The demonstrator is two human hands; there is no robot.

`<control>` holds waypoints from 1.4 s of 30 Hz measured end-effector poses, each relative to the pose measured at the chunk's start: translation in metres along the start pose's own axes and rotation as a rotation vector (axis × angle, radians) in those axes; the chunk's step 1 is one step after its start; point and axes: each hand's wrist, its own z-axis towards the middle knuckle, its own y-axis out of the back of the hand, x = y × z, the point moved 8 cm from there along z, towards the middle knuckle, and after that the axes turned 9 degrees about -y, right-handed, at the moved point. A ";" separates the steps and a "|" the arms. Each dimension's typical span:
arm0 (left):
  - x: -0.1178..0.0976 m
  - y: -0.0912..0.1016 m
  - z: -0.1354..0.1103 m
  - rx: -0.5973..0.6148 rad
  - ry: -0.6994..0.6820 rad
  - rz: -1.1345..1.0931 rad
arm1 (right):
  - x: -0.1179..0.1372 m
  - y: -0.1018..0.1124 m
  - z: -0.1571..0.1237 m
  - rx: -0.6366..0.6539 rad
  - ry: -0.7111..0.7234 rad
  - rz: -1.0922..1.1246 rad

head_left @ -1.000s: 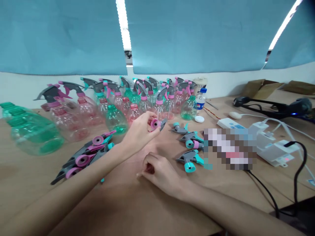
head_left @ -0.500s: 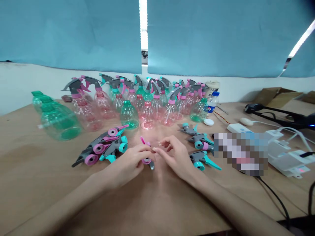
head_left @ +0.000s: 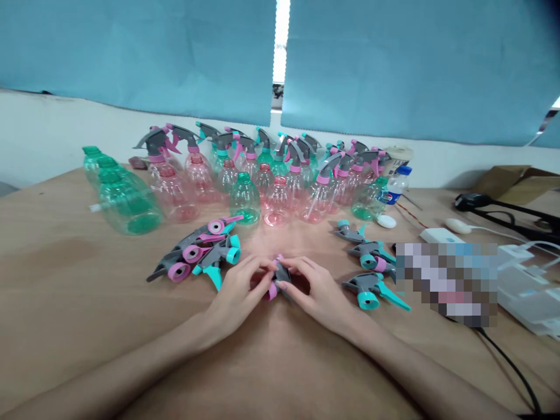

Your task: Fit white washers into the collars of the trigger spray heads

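Observation:
A grey and pink spray trigger head (head_left: 277, 277) sits between both of my hands, low over the wooden table (head_left: 65, 303). My left hand (head_left: 238, 294) pinches it from the left with curled fingers. From the right, my right hand (head_left: 315, 291) grips it too, fingertips pressed on its grey body. A pile of loose trigger heads (head_left: 199, 252) lies just left of my left hand. More loose trigger heads (head_left: 370, 265) lie right of my right hand. Beyond my hands stand an uncapped green bottle (head_left: 244, 200) and an uncapped pink bottle (head_left: 277, 203).
Several capped spray bottles (head_left: 301, 175) stand in rows at the back. Green bottles (head_left: 122, 195) lie on their sides at the left. A water bottle (head_left: 396, 184), white power boxes (head_left: 520, 280), cables (head_left: 503, 361) and a black device (head_left: 503, 204) fill the right side.
My left hand carried the trigger head from up by the bottles down toward me. My right hand opened from a fist, met it and took hold. The view has swung to the left.

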 end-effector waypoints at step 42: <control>-0.034 -0.031 0.045 -0.114 -0.236 -0.079 | -0.034 0.016 -0.004 -0.306 -0.294 0.530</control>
